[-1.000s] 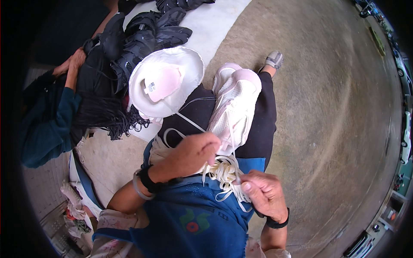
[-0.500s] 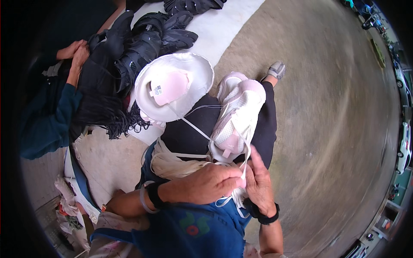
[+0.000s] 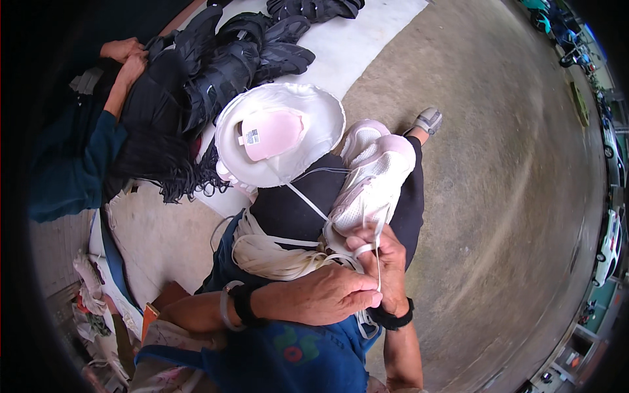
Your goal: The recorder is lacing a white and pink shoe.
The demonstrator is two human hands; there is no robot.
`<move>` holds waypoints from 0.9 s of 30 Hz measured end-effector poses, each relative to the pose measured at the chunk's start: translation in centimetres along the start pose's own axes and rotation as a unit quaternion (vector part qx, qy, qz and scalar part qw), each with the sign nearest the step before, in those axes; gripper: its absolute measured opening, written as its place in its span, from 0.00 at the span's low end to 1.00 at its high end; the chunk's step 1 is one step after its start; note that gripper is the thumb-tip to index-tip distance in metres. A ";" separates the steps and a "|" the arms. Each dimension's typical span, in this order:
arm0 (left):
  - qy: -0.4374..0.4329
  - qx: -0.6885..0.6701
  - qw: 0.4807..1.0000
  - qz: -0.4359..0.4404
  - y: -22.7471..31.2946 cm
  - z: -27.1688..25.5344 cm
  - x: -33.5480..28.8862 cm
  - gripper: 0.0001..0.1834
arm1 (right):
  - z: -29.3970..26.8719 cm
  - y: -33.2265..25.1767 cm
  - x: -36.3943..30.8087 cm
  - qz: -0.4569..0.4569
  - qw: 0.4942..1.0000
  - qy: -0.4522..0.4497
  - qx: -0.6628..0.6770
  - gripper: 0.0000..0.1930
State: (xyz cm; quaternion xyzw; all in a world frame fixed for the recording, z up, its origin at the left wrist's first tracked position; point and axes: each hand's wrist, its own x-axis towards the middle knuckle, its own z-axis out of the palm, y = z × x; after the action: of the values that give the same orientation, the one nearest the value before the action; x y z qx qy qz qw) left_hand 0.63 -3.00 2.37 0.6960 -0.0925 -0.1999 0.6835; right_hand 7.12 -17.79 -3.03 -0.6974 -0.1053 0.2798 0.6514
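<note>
A white and pink mesh shoe upper [image 3: 373, 177] lies lengthwise over my right thigh, its tongue end toward me. A flat white shoelace [image 3: 379, 252] runs from it to my hands. Between thumb and forefinger, my left hand [image 3: 321, 293] pinches the lace close to its end. My right hand [image 3: 388, 262] is curled at the upper's near end, with the lace looped across its fingers. A second shoe upper [image 3: 308, 105], white with a pink tongue, sits at my left knee, opening toward me. A bundle of cream laces [image 3: 262, 252] rests across my lap.
At the left, another person's hands [image 3: 128, 59] rest by a heap of black shoe uppers [image 3: 226, 72] and black laces [image 3: 154, 160]. A white sheet [image 3: 373, 39] is spread under the heap. To the right is a concrete floor [image 3: 498, 164], with parked vehicles along the far edge.
My left hand has drawn the lace downward toward me. My right hand has moved up against the upper, and its fingers have curled, with the lace now looped over them.
</note>
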 end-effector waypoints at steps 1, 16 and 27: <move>-0.002 0.008 1.000 -0.016 0.2 -0.2 -0.1 0.13 | -0.7 0.0 -0.5 -0.050 0.997 0.031 -0.056 0.05; 0.283 0.263 0.914 -0.121 1.2 -8.1 -5.4 0.06 | -15.5 -0.7 -7.9 -0.134 0.831 0.251 0.478 0.17; 0.349 0.409 0.840 -0.072 0.4 -9.5 -6.7 0.04 | -29.7 1.3 -15.6 -0.159 0.743 0.384 0.524 0.13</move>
State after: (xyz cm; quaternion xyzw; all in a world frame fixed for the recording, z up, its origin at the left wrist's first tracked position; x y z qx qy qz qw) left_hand -1.56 8.40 3.64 0.9406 0.1288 0.0637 0.3077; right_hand 9.71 -51.12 -0.50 -0.2680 0.2076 -0.1086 0.9345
